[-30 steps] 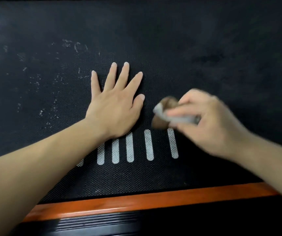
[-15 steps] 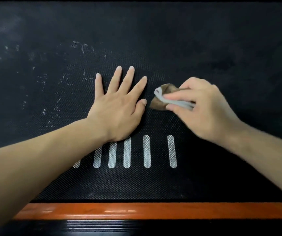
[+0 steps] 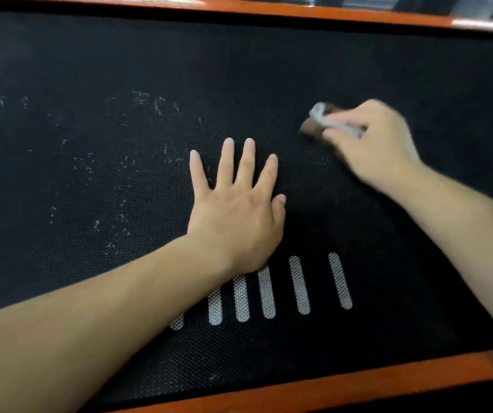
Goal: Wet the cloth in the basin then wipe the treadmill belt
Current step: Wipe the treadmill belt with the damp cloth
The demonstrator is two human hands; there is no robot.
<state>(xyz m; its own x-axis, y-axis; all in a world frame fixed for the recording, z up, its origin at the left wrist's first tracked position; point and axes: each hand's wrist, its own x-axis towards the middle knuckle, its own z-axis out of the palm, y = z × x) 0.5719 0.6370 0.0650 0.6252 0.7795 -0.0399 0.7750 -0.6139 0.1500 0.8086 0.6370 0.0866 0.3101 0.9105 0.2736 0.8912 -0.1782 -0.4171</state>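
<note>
Right hand (image 3: 376,147) curled round a bunched cloth (image 3: 313,125), brown with a pale grey fold, pressing it to the treadmill belt (image 3: 239,70) up and right of centre; it is blurred, so likely mid-stroke. Left hand (image 3: 236,210) flat on the belt, fingers spread, holding nothing, near the cloth hand but apart from it (a brace, by the look). Wetting step judged done, though dampness itself cannot be told; basin not in view. Belt around and right of the cloth looks evenly dark. To the left, pale scuffs and specks (image 3: 149,105) scatter over a broad patch; that side judged unwiped, so wiping is perhaps partway. Row of white stripes (image 3: 298,284) just below the left wrist. Orange side rails at the near edge (image 3: 328,380) and far edge (image 3: 269,8). In the way: the planted left hand sits between the cloth and the dirty patch.
</note>
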